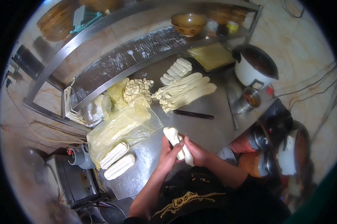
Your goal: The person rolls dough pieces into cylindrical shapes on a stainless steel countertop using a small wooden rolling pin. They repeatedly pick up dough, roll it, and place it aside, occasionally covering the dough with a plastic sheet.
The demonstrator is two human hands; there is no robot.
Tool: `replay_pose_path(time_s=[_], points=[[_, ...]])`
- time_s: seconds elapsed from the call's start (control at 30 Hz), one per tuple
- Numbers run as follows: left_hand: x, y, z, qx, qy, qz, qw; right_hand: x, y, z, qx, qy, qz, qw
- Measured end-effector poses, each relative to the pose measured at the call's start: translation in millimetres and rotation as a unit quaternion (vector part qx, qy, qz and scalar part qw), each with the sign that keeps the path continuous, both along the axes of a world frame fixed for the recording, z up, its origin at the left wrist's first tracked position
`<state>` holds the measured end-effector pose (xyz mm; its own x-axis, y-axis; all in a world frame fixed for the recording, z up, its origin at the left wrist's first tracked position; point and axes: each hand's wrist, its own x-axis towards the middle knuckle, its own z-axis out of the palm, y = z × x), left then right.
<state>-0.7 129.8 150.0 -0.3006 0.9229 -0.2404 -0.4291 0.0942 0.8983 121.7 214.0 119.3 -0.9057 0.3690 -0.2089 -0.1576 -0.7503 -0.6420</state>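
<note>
Between both palms, close to my body at the near edge of the steel table (129, 183), is a folded piece of pale dough (172, 134). My left hand (170, 151) grips it from the left, thumb across it. From the other side my right hand (196, 152) presses against it, and one end hangs below the fingers. Two ribbed dough pieces (119, 166) lie side by side to the left, beside dough under a yellowish plastic sheet (123, 120). Beyond my hands are a dark rod-like tool (193, 114) and long dough strands (188, 91), with shorter dough rolls (177, 70) behind them.
A metal shelf (107, 92) spans the table's far side, carrying stacked brown bowls (188, 23). Bunched dough (137, 89) sits near it. On the right are a large white pot (255, 65), a metal cup (251, 98), a tray (212, 57) and several lower containers.
</note>
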Motion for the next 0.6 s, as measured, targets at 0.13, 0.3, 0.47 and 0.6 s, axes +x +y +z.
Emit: replay_pose_path(time_s=[0.13,0.3,0.47,0.6], points=[[-1.8,-9.8,2.0,-0.018,0.401,0.029,0.915,1.6,-23.7,5.3,0.244,-0.067,-0.084,0.964],[-0.4,-27.2,-5.1,0.039,0.04,0.062,0.996,16.0,-37.5,22.0,0.388,-0.164,-0.068,0.904],[-2.9,-27.2,-10.4,0.056,-0.083,0.11,0.989,25.6,-20.7,24.3,0.19,-0.072,-0.053,0.978],[-2.8,-19.5,-7.7,0.055,-0.147,0.155,0.975,29.7,17.6,16.2,0.092,-0.09,0.017,0.991]])
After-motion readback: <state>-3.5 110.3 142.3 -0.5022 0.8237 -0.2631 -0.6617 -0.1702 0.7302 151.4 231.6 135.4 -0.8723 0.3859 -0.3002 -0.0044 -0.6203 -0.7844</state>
